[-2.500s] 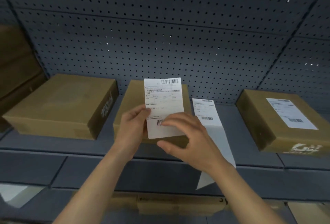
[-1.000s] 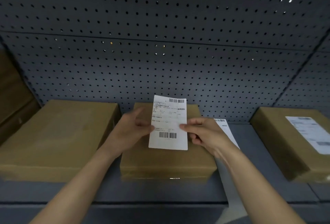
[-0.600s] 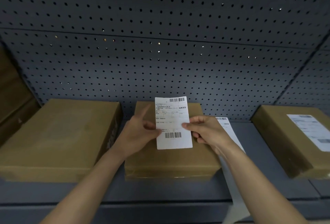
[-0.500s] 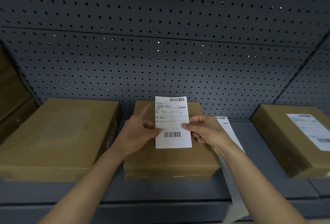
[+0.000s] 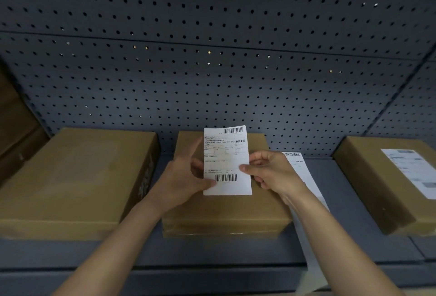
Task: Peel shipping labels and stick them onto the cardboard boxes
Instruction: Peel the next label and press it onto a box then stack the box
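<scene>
Shipping label poised for its box: a person holds a shipping label over the middle box of three cardboard boxes on a grey shelf; the left hand pinches the label's left edge and the right hand pinches its right edge between thumb and fingers, so each grip is closed on the paper; the job looks partly done, since the right box already carries a white stuck label flat on its top, while the middle box and the left box show bare cardboard; the label in hand appears free of the label strip, which lies on the shelf just beside the middle box and trails over the front edge; peeling therefore seems finished for this one, with laying it down and smoothing it left to do, and at least one more label needed for the left box; whether its adhesive back is exposed cannot be told from this side; the label is a white upright rectangle, printed face toward the camera, with a barcode at top right, another near the bottom and lines of small text and boxed fields between; it looks flat and uncreased, and appears raised off the box top, its upper edge showing against the perforated back panel.
</scene>
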